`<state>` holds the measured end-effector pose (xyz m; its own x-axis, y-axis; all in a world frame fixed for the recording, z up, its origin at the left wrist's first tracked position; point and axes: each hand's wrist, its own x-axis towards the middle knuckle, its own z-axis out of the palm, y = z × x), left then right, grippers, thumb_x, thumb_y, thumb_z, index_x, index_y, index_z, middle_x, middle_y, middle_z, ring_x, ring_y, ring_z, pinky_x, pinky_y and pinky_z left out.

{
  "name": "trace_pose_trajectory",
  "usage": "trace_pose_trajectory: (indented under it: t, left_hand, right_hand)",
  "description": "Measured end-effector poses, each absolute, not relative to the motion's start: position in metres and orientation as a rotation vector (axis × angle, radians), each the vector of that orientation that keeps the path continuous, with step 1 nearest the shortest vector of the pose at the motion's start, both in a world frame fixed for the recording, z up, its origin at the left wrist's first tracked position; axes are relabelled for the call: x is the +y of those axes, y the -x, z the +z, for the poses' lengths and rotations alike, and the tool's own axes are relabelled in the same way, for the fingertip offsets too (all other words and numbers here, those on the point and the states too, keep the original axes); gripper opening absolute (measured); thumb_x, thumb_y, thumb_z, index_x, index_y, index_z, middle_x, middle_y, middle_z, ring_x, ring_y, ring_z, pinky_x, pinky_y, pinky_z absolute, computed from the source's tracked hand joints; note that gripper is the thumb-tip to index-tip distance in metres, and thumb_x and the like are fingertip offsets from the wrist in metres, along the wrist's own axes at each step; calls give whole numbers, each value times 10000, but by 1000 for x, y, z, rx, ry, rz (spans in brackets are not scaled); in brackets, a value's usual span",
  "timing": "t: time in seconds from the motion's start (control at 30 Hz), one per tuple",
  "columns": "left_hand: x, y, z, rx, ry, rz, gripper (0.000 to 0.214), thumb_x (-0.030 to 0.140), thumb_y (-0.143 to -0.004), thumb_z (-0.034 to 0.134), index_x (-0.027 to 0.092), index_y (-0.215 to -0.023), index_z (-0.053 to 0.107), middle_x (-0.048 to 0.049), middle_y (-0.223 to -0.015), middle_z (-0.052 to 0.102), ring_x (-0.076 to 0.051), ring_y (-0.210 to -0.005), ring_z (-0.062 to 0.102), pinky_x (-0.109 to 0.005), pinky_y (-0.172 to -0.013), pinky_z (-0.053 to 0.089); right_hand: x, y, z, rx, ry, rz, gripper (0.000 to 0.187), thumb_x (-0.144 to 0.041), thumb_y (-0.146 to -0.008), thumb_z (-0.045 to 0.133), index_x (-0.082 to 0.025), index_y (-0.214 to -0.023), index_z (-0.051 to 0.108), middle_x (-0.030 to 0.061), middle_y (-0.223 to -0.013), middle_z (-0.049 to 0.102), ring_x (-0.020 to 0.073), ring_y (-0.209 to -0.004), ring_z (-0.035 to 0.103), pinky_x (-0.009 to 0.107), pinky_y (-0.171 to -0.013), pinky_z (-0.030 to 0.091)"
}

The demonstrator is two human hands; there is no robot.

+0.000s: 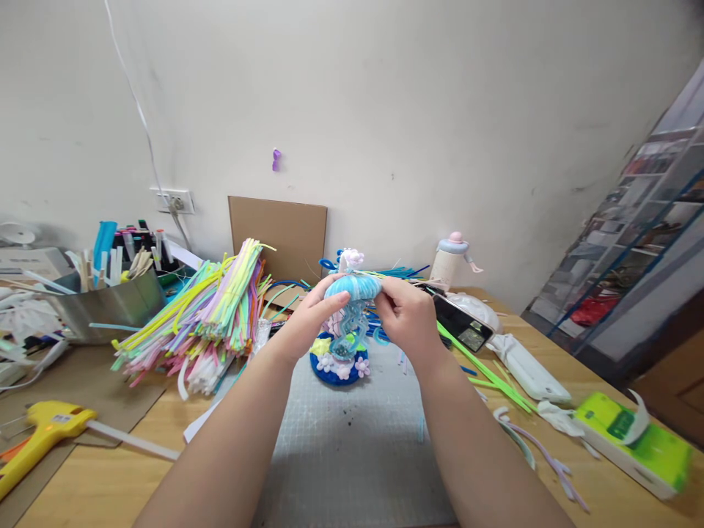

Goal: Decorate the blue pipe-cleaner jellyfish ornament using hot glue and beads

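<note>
A light-blue fuzzy jellyfish point(353, 287) made of pipe cleaners is held between my two hands, its curly tentacles hanging down. My left hand point(312, 317) grips the left rim of its dome, thumb in front. At the right rim, the fingers of my right hand point(405, 312) are pinched on the edge. Below it lies a round dark-blue base point(336, 375) with pale flowers and a yellow star shape. A white and lilac fuzzy piece point(350, 258) shows behind the dome. Whether the tentacles touch the base I cannot tell.
A grey cutting mat point(346, 455) lies under the work. Left are a pile of coloured pipe cleaners point(220, 308), a metal bin point(110, 308) and a yellow glue gun point(49, 433). Right are a phone point(465, 324), a bottle point(449, 260) and a green tissue pack point(632, 444).
</note>
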<state>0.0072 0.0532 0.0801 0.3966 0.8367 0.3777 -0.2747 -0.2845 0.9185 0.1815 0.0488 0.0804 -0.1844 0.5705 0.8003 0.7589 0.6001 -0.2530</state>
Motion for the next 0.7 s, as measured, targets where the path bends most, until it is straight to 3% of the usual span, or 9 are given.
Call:
trace_pose_trajectory:
  t: [0.17,0.33,0.5,0.7]
  left_hand:
    - [52,-1,82,535,-1479,1171,435,348,-817,577,239,-1232,506,-54,-1210,585,-268,-1135,513,-394,-948,395]
    - [52,10,86,555,-1580,1018,588,291,-734,679,267,-1276,455,-71,-1238,548,-269,-1053,548,-342,-789,466]
    - [58,14,83,504,-1630,1035,632,237,-692,717,275,-1266,457,-81,-1331,475,-302,-1171,476,-339,-806,479]
    - [63,14,81,452,-1665,1079,634,261,-704,712,280,-1287,465,-85,-1396,422,-318,-1262,406,-419,-986,398]
  right_hand:
    - [45,-186,86,-1879,1093,-151,169,-266,-883,476,-201,-771,585,4,-689,587,152,-640,524,252,-585,329]
    - [48,-209,91,-2048,1051,256,159,-297,-832,568,-216,-958,620,6,-817,652,144,-657,564,247,-574,399]
    - [54,-214,88,-1962,912,585,362,-373,-852,553,-232,-1185,568,83,-1168,624,227,-1020,597,362,-799,502]
    - [52,-202,88,-2018,789,689,545,-401,-817,615,-257,-1325,478,80,-1387,484,272,-1275,436,446,-1018,404]
